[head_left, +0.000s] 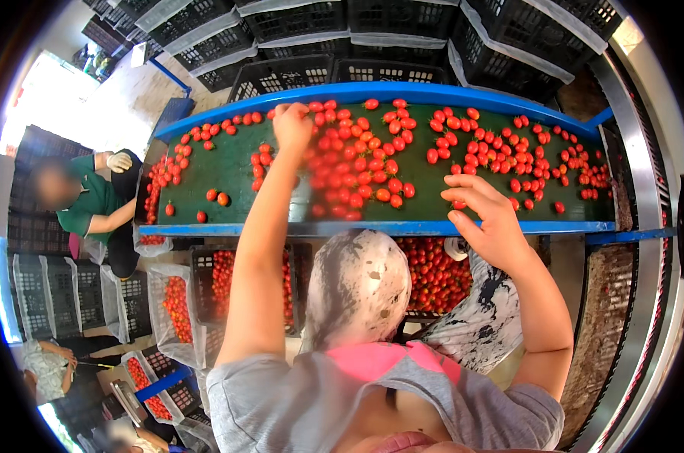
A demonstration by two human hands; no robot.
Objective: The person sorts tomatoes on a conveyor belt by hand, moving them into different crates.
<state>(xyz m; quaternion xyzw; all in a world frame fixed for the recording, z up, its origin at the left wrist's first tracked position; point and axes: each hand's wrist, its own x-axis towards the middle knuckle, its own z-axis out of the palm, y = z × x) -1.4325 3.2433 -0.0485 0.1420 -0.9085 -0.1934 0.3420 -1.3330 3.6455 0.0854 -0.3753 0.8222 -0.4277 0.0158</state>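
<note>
Many small red tomatoes (379, 164) lie spread over a green conveyor belt (234, 189) with blue side rails. My left hand (293, 127) reaches to the belt's far side, its fingers bent down among tomatoes by the rail; whether it grips one is hidden. Above the near part of the belt, my right hand (478, 212) is held with fingers apart and nothing in it. A single tomato shows between its thumb and fingers, on the belt below. Below the near rail, a black crate full of tomatoes (437, 277) stands beside my knee.
Stacked black crates (398, 71) with pale liners stand beyond the far rail. A person in a green shirt (101, 195) sits at the belt's left end. More tomato-filled crates (178, 308) stand at lower left, near other people. A metal frame (648, 170) runs along the right.
</note>
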